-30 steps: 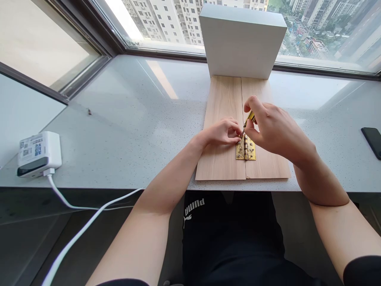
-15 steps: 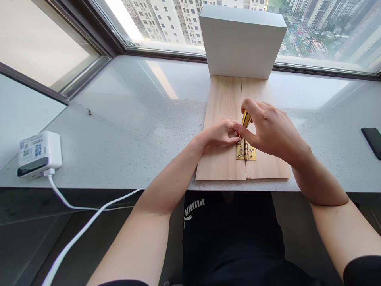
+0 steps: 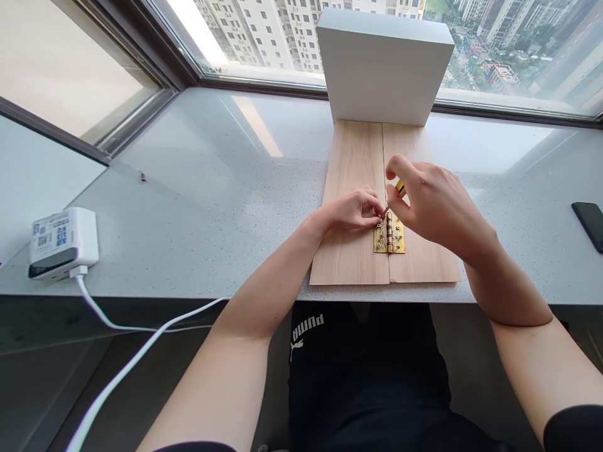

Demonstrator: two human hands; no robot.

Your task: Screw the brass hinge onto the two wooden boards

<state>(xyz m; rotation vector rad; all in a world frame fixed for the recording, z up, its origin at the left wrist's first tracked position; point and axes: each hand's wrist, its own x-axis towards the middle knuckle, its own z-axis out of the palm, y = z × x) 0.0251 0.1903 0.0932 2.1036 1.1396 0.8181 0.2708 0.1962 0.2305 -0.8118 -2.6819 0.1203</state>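
Note:
A brass hinge point(image 3: 389, 233) lies flat across the seam of two pale wooden boards point(image 3: 348, 263), and several screws or holes show in its leaves. My right hand point(image 3: 433, 201) is closed around a screwdriver point(image 3: 400, 188) with a yellow and black handle. The screwdriver leans to the right, and its thin shaft points down at the upper left part of the hinge. My left hand point(image 3: 355, 208) rests on the left board, its thumb and fingertips pinched together beside the screwdriver's tip. Whatever lies between those fingertips is too small to make out.
At the boards' far end stands a white block point(image 3: 384, 75) in front of the window. A white charger-like box point(image 3: 63, 242) with a white cable point(image 3: 136, 358) sits on the left of the speckled sill point(image 3: 211, 207). A black phone point(image 3: 588, 223) lies far right.
The screwdriver has gone from nearly upright to leaning right, so its shaft now shows. My right hand has shifted slightly right, with its fingers further apart. My left hand has stayed put.

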